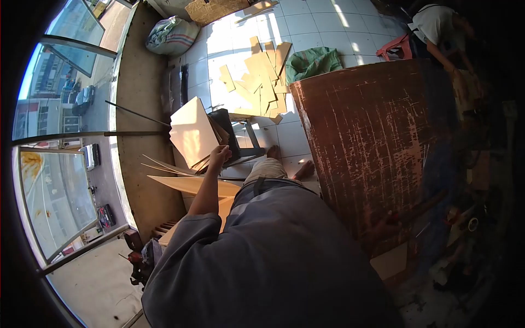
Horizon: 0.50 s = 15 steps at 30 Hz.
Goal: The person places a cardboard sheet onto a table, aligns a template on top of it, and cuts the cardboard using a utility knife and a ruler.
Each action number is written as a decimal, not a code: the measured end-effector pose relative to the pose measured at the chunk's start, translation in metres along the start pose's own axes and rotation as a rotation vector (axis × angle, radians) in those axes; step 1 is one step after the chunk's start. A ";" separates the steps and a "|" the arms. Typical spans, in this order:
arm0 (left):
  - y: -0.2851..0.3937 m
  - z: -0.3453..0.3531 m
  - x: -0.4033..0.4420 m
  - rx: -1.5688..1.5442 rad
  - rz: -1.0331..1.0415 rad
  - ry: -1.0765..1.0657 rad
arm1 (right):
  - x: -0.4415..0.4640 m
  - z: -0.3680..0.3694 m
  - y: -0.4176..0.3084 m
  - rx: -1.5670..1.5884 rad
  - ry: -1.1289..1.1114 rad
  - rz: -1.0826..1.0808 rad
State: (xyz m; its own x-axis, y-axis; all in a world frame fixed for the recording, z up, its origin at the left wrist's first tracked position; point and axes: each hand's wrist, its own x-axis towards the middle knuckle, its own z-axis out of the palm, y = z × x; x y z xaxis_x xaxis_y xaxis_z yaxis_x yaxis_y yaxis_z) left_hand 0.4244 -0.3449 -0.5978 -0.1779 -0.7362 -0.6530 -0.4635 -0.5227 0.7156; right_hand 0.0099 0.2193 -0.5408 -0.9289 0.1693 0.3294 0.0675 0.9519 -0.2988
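Note:
My left hand (220,155) reaches forward with its fingers closed, at the near right edge of a stack of tan cardboard sheets (192,133). Whatever lies between those fingers is too small to make out. The stack rests by a black stool (234,136). Below my left forearm, larger bent cardboard sheets (194,184) fan out. On the right, in deep shade, what seems to be my right hand (383,227) is over the scratched brown table (366,142); its fingers are too dark to read. A pale flat piece (391,261) lies near it at the table's edge.
Cut cardboard pieces (260,82) are scattered over the white tiled floor (311,41). Beyond the table lies a green sack (311,64); a stuffed bag (172,35) is by the wall. Another person (437,27) bends at the far right near a red stool (398,49). Windows (54,191) line the left.

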 end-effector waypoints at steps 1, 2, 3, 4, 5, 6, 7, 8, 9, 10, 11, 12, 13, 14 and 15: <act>-0.013 -0.011 0.005 -0.062 -0.015 0.056 | 0.006 -0.003 0.000 -0.057 0.050 -0.036; -0.023 -0.025 0.011 -0.180 -0.024 0.084 | 0.012 -0.001 -0.004 -0.112 0.108 -0.068; -0.034 -0.038 0.017 -0.193 -0.027 0.098 | 0.018 -0.002 -0.017 -0.104 0.104 -0.084; -0.041 -0.048 0.020 -0.294 -0.043 0.222 | 0.026 -0.011 -0.039 -0.045 0.108 -0.149; -0.047 -0.058 0.024 -0.391 -0.059 0.343 | 0.033 -0.022 -0.061 0.013 0.112 -0.209; -0.044 -0.067 0.021 -0.371 -0.054 0.419 | 0.032 -0.048 -0.120 0.115 -0.004 -0.156; -0.058 -0.087 0.031 -0.406 -0.045 0.400 | 0.032 -0.042 -0.145 0.119 -0.004 -0.159; -0.061 -0.099 0.037 -0.384 -0.049 0.479 | 0.028 -0.034 -0.167 0.224 -0.050 -0.236; -0.063 -0.110 0.045 -0.363 -0.053 0.557 | 0.026 -0.025 -0.194 0.331 -0.095 -0.312; -0.084 -0.133 0.065 -0.199 -0.031 0.651 | 0.010 -0.024 -0.241 0.441 -0.156 -0.326; -0.105 -0.154 0.085 -0.036 -0.013 0.746 | -0.009 -0.023 -0.283 0.535 -0.257 -0.407; -0.087 -0.160 0.078 -0.017 -0.008 0.770 | -0.032 -0.019 -0.324 0.630 -0.360 -0.493; -0.075 -0.171 0.081 -0.036 -0.018 0.786 | -0.061 -0.012 -0.368 0.733 -0.510 -0.538; -0.069 -0.183 0.082 0.153 -0.091 0.841 | -0.093 -0.007 -0.409 0.829 -0.673 -0.586; -0.070 -0.194 0.089 0.339 -0.169 0.890 | -0.130 0.010 -0.446 1.029 -0.887 -0.576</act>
State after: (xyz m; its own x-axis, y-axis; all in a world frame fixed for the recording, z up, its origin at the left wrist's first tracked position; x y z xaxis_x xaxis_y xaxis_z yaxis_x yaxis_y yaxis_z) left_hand 0.6090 -0.4573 -0.6580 0.5720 -0.7919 -0.2137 -0.6736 -0.6022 0.4286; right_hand 0.0969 -0.2299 -0.4592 -0.6772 -0.7302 0.0905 -0.3103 0.1720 -0.9349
